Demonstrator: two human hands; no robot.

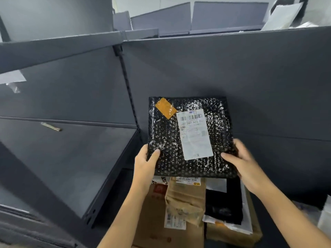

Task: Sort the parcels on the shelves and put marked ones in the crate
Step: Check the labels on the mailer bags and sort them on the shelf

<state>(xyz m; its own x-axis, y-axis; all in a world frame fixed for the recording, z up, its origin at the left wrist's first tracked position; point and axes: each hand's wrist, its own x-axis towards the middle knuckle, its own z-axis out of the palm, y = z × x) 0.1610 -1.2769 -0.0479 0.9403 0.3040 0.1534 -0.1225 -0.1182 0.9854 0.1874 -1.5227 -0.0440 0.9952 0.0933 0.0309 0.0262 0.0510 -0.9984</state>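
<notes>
I hold a flat black bubble-wrap parcel [166, 140] in front of me with both hands. It carries a white shipping label [194, 134] with a barcode and a patch of orange tape [165, 108] near its top left corner. My left hand [146, 165] grips the parcel's lower left edge, thumb on top. My right hand [243, 161] grips its lower right edge. Below the parcel lies a pile of other parcels: brown cardboard boxes [155, 212], a crumpled brown paper parcel [186, 201] and a black bag [223, 208]. No crate shows in view.
Dark grey metal shelves [71, 158] stand to my left, with a slotted upright post [129, 90] beside the parcel. A grey back panel [250, 77] rises behind it. White packages [283, 17] lie on the top level at the far right.
</notes>
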